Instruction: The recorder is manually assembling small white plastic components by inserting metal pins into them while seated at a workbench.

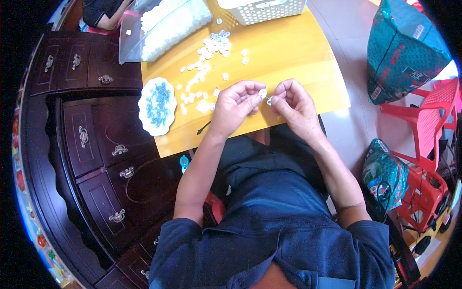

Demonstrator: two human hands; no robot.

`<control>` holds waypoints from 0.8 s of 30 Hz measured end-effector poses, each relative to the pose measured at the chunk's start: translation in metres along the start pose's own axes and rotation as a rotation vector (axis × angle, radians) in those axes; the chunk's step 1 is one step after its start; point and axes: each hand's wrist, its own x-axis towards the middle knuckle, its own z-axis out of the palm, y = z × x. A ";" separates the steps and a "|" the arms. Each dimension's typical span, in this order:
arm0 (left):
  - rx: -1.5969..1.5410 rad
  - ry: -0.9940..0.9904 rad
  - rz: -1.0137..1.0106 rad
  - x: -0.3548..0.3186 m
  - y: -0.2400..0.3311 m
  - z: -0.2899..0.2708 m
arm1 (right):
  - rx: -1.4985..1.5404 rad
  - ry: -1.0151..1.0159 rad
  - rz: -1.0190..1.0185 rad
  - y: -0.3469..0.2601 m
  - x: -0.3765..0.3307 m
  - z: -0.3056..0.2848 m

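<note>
My left hand [237, 107] pinches a small white plastic piece [263, 92] between thumb and fingertips above the table's near edge. Close beside it, my right hand [299, 107] has thumb and forefinger closed on a tiny pale piece [270, 101]. A thin link seems to run between the two pieces; its kind is too small to make out. Left of my hands, loose white plastic pieces [202, 75] lie scattered, with a heap [215, 45] farther back. A scalloped white plate [143, 114] of small blue-grey parts [160, 103] stands at the table's left edge.
On the yellow table [288, 53] stand a bag of white pieces [178, 26] and a white perforated basket [269, 13]. Dark drawers [91, 159] flank the left. Teal bags [404, 53] and a pink plastic chair [440, 103] are right. Another person's arm [111, 20] shows far left.
</note>
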 end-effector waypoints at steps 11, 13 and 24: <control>-0.123 -0.047 -0.066 0.003 -0.005 -0.004 | 0.003 0.024 0.007 0.002 0.000 -0.001; -0.111 -0.046 -0.060 0.003 -0.003 -0.003 | -0.015 0.016 -0.001 0.002 0.001 -0.001; 0.194 -0.060 0.115 0.003 0.007 0.005 | 0.016 0.011 0.014 -0.002 -0.001 -0.002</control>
